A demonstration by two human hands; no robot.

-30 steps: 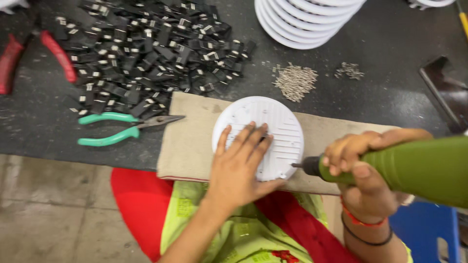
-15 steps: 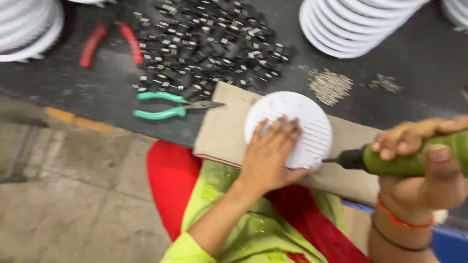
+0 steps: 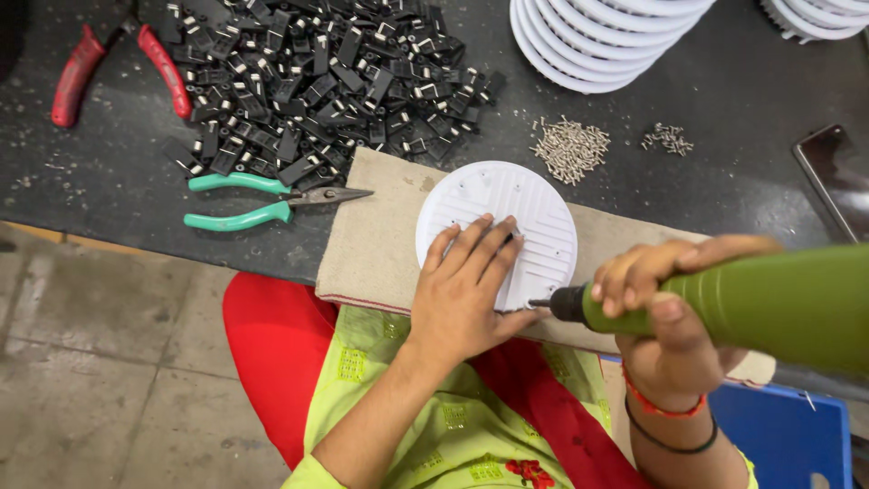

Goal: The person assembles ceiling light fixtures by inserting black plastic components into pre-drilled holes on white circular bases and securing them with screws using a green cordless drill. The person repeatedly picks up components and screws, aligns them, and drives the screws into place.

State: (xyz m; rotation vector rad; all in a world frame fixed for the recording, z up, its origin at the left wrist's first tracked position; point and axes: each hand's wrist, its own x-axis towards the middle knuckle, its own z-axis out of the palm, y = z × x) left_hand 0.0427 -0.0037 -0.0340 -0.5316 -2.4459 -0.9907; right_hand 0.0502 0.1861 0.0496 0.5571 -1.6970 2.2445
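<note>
White ribbed disc (image 3: pixel 507 213) under left hand (image 3: pixel 466 290), screwdriver (image 3: pixel 751 303) in right hand (image 3: pixel 656 312)

Pile of black clips (image 3: pixel 317 81), teal pliers (image 3: pixel 262 201), red pliers (image 3: pixel 118 68), loose screws (image 3: pixel 570 149)

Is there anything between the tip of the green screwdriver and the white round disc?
Nothing visible. The green electric screwdriver in the right hand meets the rim of the white ribbed disc; the left hand lies beside its tip.
</note>
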